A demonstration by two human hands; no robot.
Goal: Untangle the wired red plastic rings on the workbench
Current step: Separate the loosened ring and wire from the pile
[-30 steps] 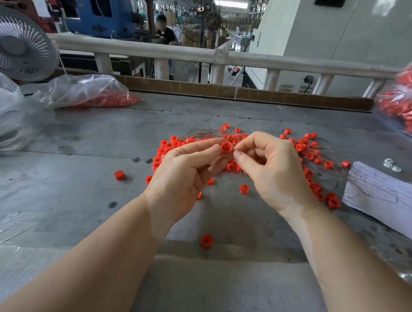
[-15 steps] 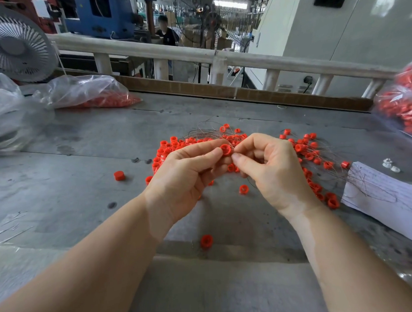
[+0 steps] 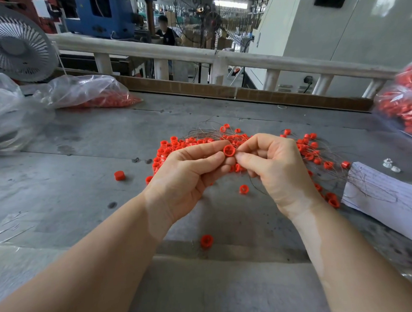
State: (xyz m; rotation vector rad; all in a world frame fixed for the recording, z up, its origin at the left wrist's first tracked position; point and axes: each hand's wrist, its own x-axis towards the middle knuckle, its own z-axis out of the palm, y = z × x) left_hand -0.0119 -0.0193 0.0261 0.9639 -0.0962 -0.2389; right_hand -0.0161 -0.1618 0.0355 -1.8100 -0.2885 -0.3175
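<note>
Up between both hands (image 3: 231,169), one red ring (image 3: 229,151); tangled rings (image 3: 176,145) beneath

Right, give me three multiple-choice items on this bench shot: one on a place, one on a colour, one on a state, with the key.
1. Where does the sheet of white paper lie on the workbench?
A. at the right, with thin wires across it
B. under the fan
C. inside the clear bag

2. What colour are the small parts beyond the paper's far corner?
A. red
B. white
C. blue

3. What is the state of the ring between the hands?
A. flat on the bench, untouched
B. pinched by the left hand, with the right hand closed at its side
C. dropped in the bag

Key:
1 A, the paper sits at the right edge with wires trailing over it.
2 B, they are pale beside the red rings.
3 B, the left thumb and forefinger grip it above the pile.
</note>
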